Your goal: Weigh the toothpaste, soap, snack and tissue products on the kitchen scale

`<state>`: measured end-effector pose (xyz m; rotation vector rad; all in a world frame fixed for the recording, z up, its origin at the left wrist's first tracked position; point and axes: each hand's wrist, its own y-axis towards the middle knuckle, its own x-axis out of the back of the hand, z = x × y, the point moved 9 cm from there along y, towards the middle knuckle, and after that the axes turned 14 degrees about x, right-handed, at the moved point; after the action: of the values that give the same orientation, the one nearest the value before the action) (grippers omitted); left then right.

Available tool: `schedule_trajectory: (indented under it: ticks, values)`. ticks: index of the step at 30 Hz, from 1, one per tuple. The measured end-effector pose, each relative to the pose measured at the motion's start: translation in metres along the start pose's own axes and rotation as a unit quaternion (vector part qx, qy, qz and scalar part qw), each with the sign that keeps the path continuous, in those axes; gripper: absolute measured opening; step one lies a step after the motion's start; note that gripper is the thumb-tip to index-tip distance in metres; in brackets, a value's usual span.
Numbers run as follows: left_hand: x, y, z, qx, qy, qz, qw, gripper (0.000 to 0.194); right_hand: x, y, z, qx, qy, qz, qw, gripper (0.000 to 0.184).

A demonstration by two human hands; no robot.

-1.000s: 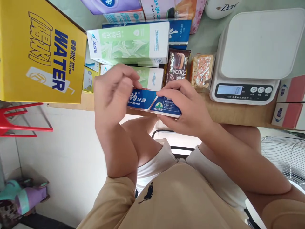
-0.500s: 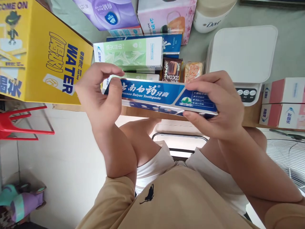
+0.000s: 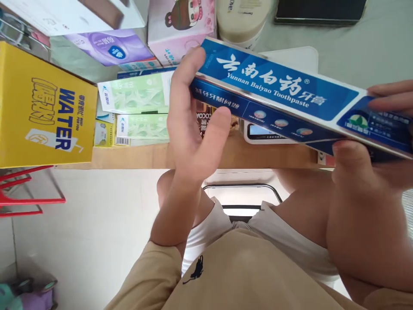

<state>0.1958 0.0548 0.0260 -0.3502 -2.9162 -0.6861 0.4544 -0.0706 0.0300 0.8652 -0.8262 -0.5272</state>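
Note:
A long blue toothpaste box (image 3: 274, 86) is raised close to the camera, slanting down to the right. My left hand (image 3: 193, 125) wraps its left end, fingers around the end and thumb against the lower side. At the other end, my right hand (image 3: 364, 172) grips the box between the thumb below and fingers above; part of that hand is cut off by the picture's edge. Behind the box, partly hidden, are a brown cocoa snack packet (image 3: 204, 120) and a white scale (image 3: 290, 58). Two green-and-white boxes (image 3: 135, 92) lie left of my left hand.
On the table's left stands a yellow carton (image 3: 48, 107). Farther back are a purple tissue pack (image 3: 109, 47), a pink box (image 3: 180, 26), a Dove jar (image 3: 243, 19) and a dark flat object (image 3: 319, 10). The wooden table edge (image 3: 138, 157) runs above my lap; a red stool (image 3: 32, 200) is on the floor.
The toothpaste box has come up nearer the camera and moved right, with both hands on it. My view has shifted, bringing more of the table's back into sight.

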Motion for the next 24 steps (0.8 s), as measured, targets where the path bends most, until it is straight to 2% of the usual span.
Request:
schedule_trajectory:
  ticks: [1, 3, 6, 10, 14, 17, 22, 24]
  values:
    - [-0.011, 0.003, 0.004, 0.002, -0.006, 0.004, 1.000, 0.056, 0.001, 0.001, -0.002, -0.010, -0.014, 0.046, 0.999, 0.059]
    - [-0.025, 0.011, 0.012, 0.014, -0.038, 0.002, 0.999, 0.054, 0.003, 0.006, -0.001, 0.012, -0.036, 0.120, 0.992, 0.066]
    - [-0.040, 0.019, 0.017, 0.040, -0.061, -0.002, 0.997, 0.048, 0.011, 0.019, -0.013, 0.010, -0.041, 0.157, 0.987, 0.069]
    - [-0.053, 0.023, 0.024, 0.049, -0.042, 0.015, 0.998, 0.049, 0.002, 0.028, -0.037, 0.006, -0.049, 0.251, 0.967, 0.067]
    - [-0.056, 0.024, 0.038, 0.069, -0.034, 0.026, 0.997, 0.050, -0.005, 0.030, -0.049, 0.037, -0.071, 0.264, 0.961, 0.066]
    - [-0.059, 0.024, 0.041, 0.085, -0.036, 0.032, 0.995, 0.049, -0.015, 0.025, -0.058, 0.027, -0.083, 0.289, 0.953, 0.057]
    - [-0.055, 0.021, 0.037, 0.133, 0.025, -0.024, 0.991, 0.052, -0.028, 0.022, -0.068, -0.015, -0.069, 0.318, 0.945, 0.040]
    - [-0.053, 0.020, 0.034, 0.130, 0.054, -0.037, 0.989, 0.051, -0.033, 0.024, -0.071, -0.043, -0.051, 0.334, 0.940, 0.039]
